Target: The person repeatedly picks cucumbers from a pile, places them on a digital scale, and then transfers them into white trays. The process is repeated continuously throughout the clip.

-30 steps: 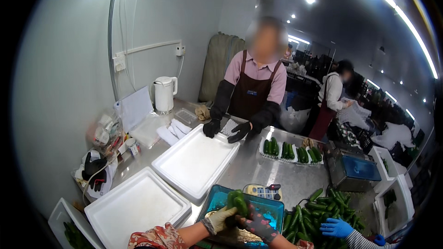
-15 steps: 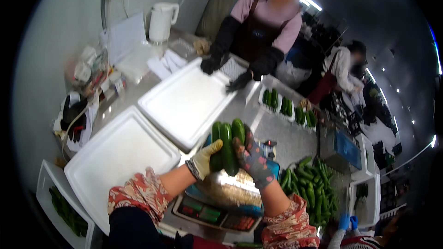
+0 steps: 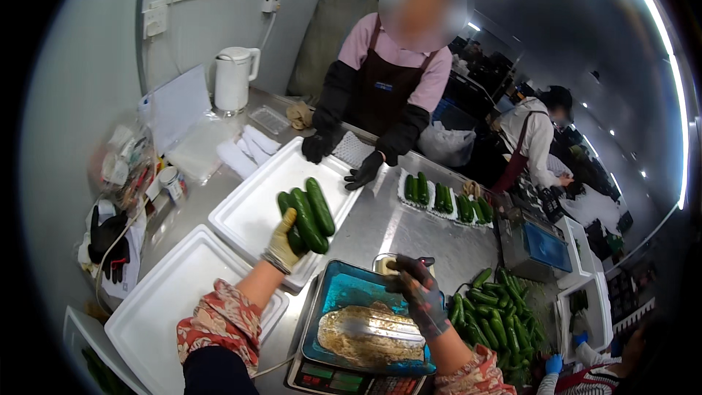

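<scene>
Three dark green cucumbers (image 3: 310,222) lie side by side in the grip of my left hand (image 3: 282,243), which wears a yellowish glove. They are over the near part of a white foam tray (image 3: 245,207); whether they touch its bottom I cannot tell. My right hand (image 3: 423,297), in a dark patterned glove, is empty with its fingers apart. It hovers above the right side of a weighing scale (image 3: 336,278), whose blue pan has a worn brownish middle. At the tray's far edge are the black-gloved hands of a co-worker (image 3: 363,170).
A second white tray (image 3: 172,300) is at the left. On the right lies a heap of cucumbers (image 3: 504,322). Bundled cucumbers (image 3: 444,198) sit on white netting at the far right. A white kettle (image 3: 234,80) stands at the back. Another person's blue-gloved hand (image 3: 553,364) shows lower right.
The cucumbers went from between both my hands above the scale to over the far tray, in my left hand. My right hand has let go and moved right and down.
</scene>
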`<act>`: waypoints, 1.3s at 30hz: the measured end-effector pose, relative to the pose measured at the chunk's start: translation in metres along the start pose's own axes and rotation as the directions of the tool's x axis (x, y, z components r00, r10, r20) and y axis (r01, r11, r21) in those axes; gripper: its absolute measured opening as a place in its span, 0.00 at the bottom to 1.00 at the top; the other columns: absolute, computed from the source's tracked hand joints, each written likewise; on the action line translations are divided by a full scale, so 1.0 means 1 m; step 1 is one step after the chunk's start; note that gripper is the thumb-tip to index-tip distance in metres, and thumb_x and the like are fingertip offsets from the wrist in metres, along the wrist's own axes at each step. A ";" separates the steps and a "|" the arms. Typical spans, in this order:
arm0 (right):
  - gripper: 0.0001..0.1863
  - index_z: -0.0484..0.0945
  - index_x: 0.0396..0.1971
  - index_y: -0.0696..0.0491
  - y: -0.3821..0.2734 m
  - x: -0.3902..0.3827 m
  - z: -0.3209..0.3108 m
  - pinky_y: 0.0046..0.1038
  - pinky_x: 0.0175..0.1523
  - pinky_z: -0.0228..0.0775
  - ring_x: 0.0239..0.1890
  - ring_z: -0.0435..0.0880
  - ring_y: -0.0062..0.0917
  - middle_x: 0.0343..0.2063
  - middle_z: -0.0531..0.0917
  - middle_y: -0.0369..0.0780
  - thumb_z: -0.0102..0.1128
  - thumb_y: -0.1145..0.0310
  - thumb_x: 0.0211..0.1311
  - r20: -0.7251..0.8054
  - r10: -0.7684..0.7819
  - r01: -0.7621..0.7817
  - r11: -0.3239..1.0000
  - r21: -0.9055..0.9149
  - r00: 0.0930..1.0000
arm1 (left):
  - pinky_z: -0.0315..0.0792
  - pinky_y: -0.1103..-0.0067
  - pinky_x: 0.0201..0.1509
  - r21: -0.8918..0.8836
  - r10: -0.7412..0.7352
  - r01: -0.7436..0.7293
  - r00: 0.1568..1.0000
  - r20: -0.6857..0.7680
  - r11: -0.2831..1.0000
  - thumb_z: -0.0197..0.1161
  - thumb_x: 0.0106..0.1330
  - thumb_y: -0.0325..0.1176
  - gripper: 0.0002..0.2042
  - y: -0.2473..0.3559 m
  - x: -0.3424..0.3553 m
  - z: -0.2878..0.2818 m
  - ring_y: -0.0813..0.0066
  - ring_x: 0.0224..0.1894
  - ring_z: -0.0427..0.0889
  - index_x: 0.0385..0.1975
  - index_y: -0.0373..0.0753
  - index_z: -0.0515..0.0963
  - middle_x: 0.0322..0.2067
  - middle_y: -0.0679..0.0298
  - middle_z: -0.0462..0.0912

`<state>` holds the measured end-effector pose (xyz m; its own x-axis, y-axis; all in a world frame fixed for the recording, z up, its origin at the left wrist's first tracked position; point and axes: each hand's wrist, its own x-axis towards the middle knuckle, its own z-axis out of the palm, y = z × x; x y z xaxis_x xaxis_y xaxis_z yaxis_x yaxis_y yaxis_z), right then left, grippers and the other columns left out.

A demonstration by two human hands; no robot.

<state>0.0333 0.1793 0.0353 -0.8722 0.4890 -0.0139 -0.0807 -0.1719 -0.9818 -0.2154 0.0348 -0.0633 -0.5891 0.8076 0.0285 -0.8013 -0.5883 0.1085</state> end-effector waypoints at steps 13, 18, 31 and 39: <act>0.22 0.67 0.52 0.58 0.009 -0.177 -0.075 0.27 0.46 0.71 0.40 0.79 0.25 0.41 0.79 0.42 0.55 0.64 0.61 -0.516 0.169 -0.097 0.982 0.163 0.840 | 0.75 0.68 0.37 0.297 0.112 0.046 0.862 -0.495 0.954 0.59 0.57 0.51 0.19 0.034 0.107 -0.098 0.66 0.33 0.78 0.40 0.43 0.74 0.35 0.63 0.78; 0.22 0.67 0.52 0.58 0.030 -0.217 -0.082 0.25 0.46 0.70 0.40 0.77 0.23 0.41 0.79 0.41 0.55 0.65 0.61 -0.498 0.185 -0.100 0.976 0.193 0.847 | 0.68 0.62 0.51 0.412 0.148 0.131 0.803 -0.578 0.902 0.58 0.57 0.50 0.21 0.054 0.117 -0.095 0.58 0.48 0.73 0.42 0.40 0.71 0.43 0.56 0.75; 0.12 0.74 0.40 0.57 0.055 -0.281 -0.179 0.27 0.40 0.71 0.36 0.80 0.29 0.34 0.80 0.44 0.55 0.69 0.56 -0.646 -0.198 -0.301 0.760 -0.576 0.737 | 0.75 0.72 0.44 0.530 -0.080 0.368 0.869 -0.489 0.764 0.47 0.66 0.39 0.16 -0.009 -0.005 0.009 0.62 0.49 0.77 0.47 0.37 0.74 0.45 0.57 0.79; 0.17 0.74 0.42 0.53 0.044 -0.225 -0.251 0.39 0.44 0.69 0.41 0.77 0.40 0.38 0.77 0.46 0.56 0.67 0.50 -0.441 -0.414 -0.431 0.123 -0.894 0.796 | 0.77 0.73 0.45 0.692 -0.237 0.396 0.918 -0.318 0.604 0.49 0.67 0.39 0.19 -0.120 -0.087 0.092 0.63 0.45 0.79 0.53 0.35 0.69 0.45 0.56 0.78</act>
<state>0.3469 0.2768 -0.0526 -0.4482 0.8379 0.3115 0.7975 0.5322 -0.2843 -0.0581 0.0388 0.0123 -0.3841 0.8676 -0.3158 -0.6447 -0.0072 0.7644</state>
